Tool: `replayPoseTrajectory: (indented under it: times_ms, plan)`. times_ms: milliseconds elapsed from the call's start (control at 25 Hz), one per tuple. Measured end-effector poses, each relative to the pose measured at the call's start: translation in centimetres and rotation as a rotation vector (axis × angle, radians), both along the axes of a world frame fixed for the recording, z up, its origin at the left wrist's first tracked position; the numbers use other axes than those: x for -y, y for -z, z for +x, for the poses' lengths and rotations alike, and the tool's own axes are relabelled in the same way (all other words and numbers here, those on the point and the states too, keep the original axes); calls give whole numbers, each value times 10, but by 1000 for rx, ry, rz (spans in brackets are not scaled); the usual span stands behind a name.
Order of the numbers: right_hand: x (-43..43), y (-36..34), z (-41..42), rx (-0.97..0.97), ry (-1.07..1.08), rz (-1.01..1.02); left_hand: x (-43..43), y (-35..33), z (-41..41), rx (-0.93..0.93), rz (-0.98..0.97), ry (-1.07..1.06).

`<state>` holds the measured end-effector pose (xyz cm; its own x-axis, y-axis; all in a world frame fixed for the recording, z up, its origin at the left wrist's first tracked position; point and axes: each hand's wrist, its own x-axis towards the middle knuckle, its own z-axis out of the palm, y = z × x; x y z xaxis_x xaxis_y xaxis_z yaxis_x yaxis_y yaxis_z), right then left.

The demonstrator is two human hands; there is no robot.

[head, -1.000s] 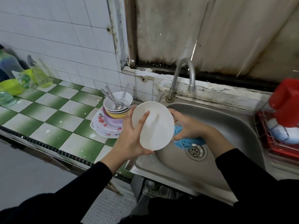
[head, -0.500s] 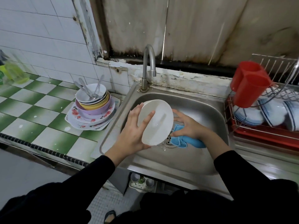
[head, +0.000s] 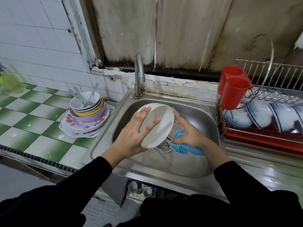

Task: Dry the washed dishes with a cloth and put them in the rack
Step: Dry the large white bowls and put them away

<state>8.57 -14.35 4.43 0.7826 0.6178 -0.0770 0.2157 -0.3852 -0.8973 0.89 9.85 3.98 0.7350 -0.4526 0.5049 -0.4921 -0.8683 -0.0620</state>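
Tilting a white bowl (head: 159, 123) over the sink (head: 201, 115).
Clasping it with the left hand (head: 131, 140), touching its rim with the right hand (head: 188, 135), fingers spread; covering a blue cloth (head: 185, 148) inside the sink, grip unclear.

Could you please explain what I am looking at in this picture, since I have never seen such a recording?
There is no machine: a person wears a head camera that looks down at their own hands over a steel sink. The left hand holds a tilted white bowl, water running out. The right hand touches its rim, a blue cloth in its palm. Stacked dishes wait on the tiled counter at left; the rack at right holds bowls.
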Motion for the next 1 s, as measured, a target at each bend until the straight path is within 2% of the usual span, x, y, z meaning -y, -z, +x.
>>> replayPoseTrajectory:
  times_ms: [160,400,720,880,1000]
  plan:
    - [9,-8,-6,27,67,90,3,-13,5,54,96,39]
    - [14,-10,-11,0,146,231,5,-29,14,196,118,116]
    - [13,-17,-20,17,202,359,-8,-35,22,315,-29,247]
    - [10,-19,-18,-34,212,436,-11,-47,22,273,-15,273]
    - [6,-20,-17,-86,235,474,-3,-52,22,245,-82,296]
